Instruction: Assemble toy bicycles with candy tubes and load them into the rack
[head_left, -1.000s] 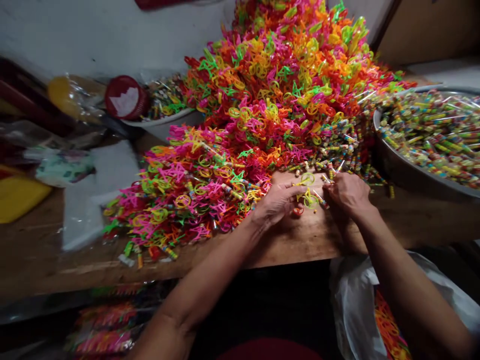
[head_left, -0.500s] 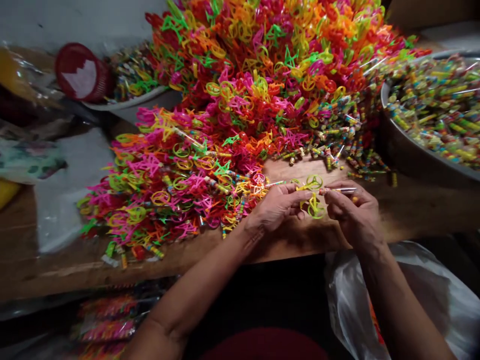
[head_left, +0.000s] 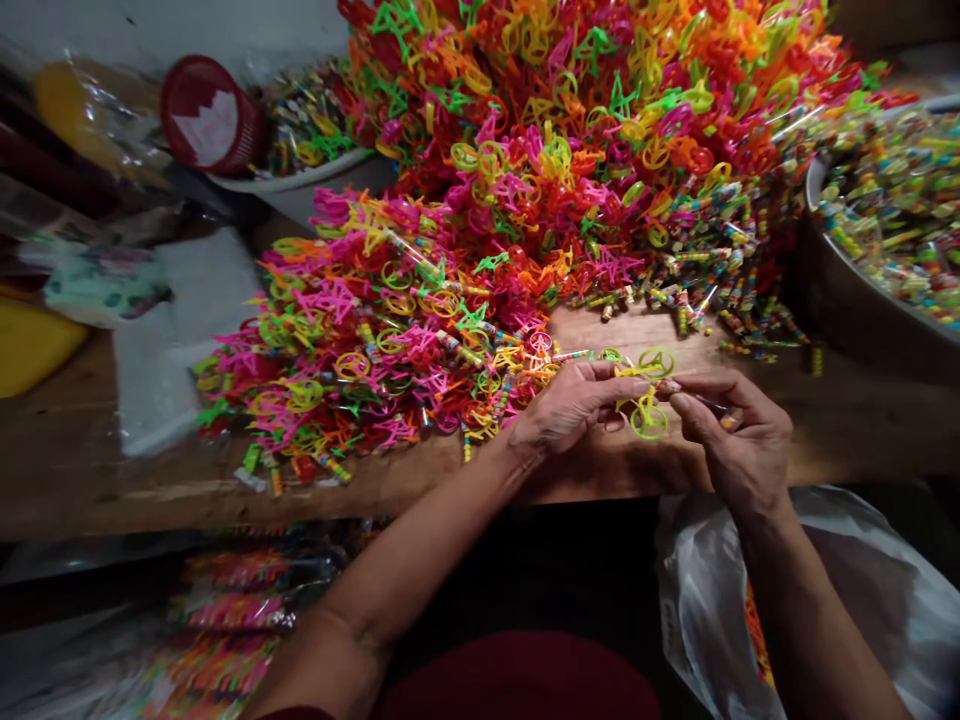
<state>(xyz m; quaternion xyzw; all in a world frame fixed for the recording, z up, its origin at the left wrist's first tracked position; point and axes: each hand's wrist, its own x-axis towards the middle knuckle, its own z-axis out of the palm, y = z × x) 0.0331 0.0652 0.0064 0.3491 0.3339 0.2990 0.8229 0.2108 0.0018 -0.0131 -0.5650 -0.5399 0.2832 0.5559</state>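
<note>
Between thumb and fingers, my left hand [head_left: 570,408] pinches a yellow-green plastic toy [head_left: 649,416] with round wheel-like rings. My right hand [head_left: 739,425] is closed on a slim candy tube [head_left: 709,403], whose left end meets the toy. Both hands are over the front part of the wooden table [head_left: 600,470]. Just left of my left hand spreads a pile of bright plastic toys [head_left: 375,330], with some candy tubes mixed in. Small candy tubes [head_left: 697,260] lie loose beyond my right hand.
A large metal bowl [head_left: 847,270] full of candy tubes stands at the right. A red basket [head_left: 202,115] rests by another bowl [head_left: 300,190] at back left. White plastic bags [head_left: 697,590] hang below the table edge.
The view has shifted, so the table contents appear farther right. The tube in my right hand now slants down to the right, instead of lying nearly level. My left hand keeps its hold.
</note>
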